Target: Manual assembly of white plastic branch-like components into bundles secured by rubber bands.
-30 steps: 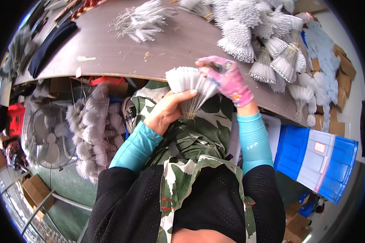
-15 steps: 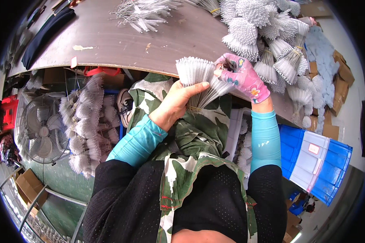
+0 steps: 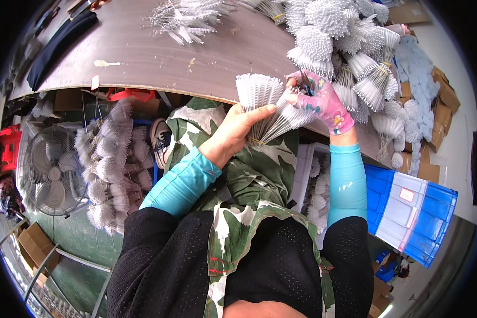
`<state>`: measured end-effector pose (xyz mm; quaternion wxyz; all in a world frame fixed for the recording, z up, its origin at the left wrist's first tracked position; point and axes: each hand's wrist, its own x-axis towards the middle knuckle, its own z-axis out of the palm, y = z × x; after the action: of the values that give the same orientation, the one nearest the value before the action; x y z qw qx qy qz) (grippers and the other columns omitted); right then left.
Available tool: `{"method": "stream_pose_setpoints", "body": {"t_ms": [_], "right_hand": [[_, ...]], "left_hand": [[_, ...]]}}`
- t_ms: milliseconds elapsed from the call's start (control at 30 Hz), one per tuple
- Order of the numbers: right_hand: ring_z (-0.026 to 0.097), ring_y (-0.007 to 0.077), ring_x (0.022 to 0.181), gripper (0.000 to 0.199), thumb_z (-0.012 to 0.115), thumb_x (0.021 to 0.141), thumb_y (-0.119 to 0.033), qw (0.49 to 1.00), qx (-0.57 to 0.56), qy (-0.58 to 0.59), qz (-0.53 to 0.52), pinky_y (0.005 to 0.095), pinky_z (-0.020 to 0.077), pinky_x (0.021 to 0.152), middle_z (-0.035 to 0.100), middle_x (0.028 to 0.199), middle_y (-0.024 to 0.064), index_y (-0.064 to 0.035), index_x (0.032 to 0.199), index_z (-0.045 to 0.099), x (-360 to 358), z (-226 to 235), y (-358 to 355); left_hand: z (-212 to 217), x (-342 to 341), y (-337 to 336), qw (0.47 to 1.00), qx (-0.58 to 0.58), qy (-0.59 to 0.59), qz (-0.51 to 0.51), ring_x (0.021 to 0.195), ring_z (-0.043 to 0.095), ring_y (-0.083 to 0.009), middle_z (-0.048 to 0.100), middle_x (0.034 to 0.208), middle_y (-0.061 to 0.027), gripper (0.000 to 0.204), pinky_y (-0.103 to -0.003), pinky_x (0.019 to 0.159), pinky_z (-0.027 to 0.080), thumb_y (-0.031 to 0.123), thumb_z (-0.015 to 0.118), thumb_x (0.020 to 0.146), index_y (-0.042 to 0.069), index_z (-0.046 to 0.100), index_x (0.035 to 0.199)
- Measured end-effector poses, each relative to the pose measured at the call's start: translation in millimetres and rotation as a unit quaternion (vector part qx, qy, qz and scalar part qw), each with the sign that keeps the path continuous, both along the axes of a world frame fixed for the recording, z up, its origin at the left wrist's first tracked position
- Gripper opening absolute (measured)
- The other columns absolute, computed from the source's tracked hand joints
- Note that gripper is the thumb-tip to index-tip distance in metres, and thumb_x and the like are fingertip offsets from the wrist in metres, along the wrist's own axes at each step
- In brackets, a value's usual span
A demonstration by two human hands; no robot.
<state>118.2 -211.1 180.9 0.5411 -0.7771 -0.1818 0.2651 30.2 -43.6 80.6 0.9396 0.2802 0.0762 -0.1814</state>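
A fanned bundle of thin white wire brushes [image 3: 259,94] is gripped in my left hand [image 3: 232,130], its thumb pressed across the stems. The wire stems gather at a yellowish tie low in the bundle, and the brushes split into two spread sections. My right hand [image 3: 326,103], in a pink flowered glove with bare fingertips, is closed around a small dark metal hand tool [image 3: 306,84]. Its exact kind is hard to make out. That hand is at the right section of the bundle, its fingertips close to the brush tips.
On the brown table [image 3: 143,58] lie a loose heap of wire brushes [image 3: 188,18] and a pile of tied brush bundles [image 3: 320,32]. More bundles hang at left beside a standing fan [image 3: 54,172]. Blue and white plastic crates [image 3: 408,212] stand at right.
Both hands and the bundle have shifted slightly right. The fingers of my right hand have parted somewhat, and the dark tool shows more plainly.
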Motion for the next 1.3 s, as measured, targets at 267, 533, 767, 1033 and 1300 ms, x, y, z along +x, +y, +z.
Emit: {"method": "stream_pose_setpoints", "body": {"t_ms": [267, 533, 767, 1033, 1300], "right_hand": [[0.052, 0.0061, 0.080, 0.018, 0.071, 0.078, -0.010, 0.978, -0.155, -0.126, 0.065, 0.0224, 0.0436, 0.071, 0.057, 0.085, -0.0014, -0.0023, 0.091, 0.060, 20.9, 12.9, 30.0], [0.053, 0.0066, 0.071, 0.014, 0.069, 0.079, -0.011, 0.995, -0.042, -0.043, 0.077, 0.0228, 0.0452, 0.066, 0.060, 0.075, -0.0003, -0.0005, 0.082, 0.060, 25.1, 13.3, 30.6], [0.051, 0.0063, 0.067, 0.015, 0.070, 0.077, -0.014, 0.985, -0.086, -0.085, 0.126, 0.0220, 0.0427, 0.062, 0.059, 0.073, -0.0009, -0.0015, 0.082, 0.062, 38.2, 13.9, 28.4], [0.058, 0.0126, 0.090, 0.037, 0.067, 0.074, -0.008, 0.974, -0.099, -0.156, 0.132, 0.0288, 0.0479, 0.083, 0.063, 0.097, 0.0042, -0.0015, 0.109, 0.058, 32.8, 3.3, 31.9], [0.053, 0.0079, 0.072, 0.017, 0.066, 0.076, -0.007, 0.990, -0.074, -0.092, 0.082, 0.0247, 0.0463, 0.068, 0.059, 0.076, 0.0001, 0.0007, 0.088, 0.059, 30.3, 0.2, 40.0]], "left_hand": [[-5.7, 8.2, 13.6, 0.980, -0.174, -0.024, -0.089, 0.098, 0.061, -0.0180, 0.062, 0.109, -0.0065, 0.043, -0.035, 0.087, 0.049, 0.008, 0.068, 0.082, 0.001, 0.052, 0.121], [1.1, 4.4, 15.1, 0.992, -0.120, -0.023, -0.033, 0.098, 0.062, -0.0188, 0.063, 0.110, -0.0082, 0.045, -0.034, 0.087, 0.051, -0.003, 0.069, 0.077, 0.001, 0.054, 0.119], [-0.1, 13.7, 7.1, 0.997, -0.078, -0.019, -0.007, 0.097, 0.062, -0.0181, 0.063, 0.109, -0.0076, 0.045, -0.033, 0.086, 0.050, -0.004, 0.070, 0.075, 0.002, 0.055, 0.117], [1.3, 7.6, -2.5, 0.997, 0.029, -0.054, 0.053, 0.108, 0.055, -0.0198, 0.058, 0.115, -0.0063, 0.052, -0.034, 0.095, 0.042, -0.001, 0.068, 0.076, 0.002, 0.049, 0.125], [2.4, 12.8, 1.3, 0.996, 0.026, -0.039, 0.077, 0.104, 0.057, -0.0181, 0.060, 0.114, -0.0065, 0.052, -0.033, 0.091, 0.045, 0.001, 0.069, 0.077, 0.000, 0.049, 0.124]]}}
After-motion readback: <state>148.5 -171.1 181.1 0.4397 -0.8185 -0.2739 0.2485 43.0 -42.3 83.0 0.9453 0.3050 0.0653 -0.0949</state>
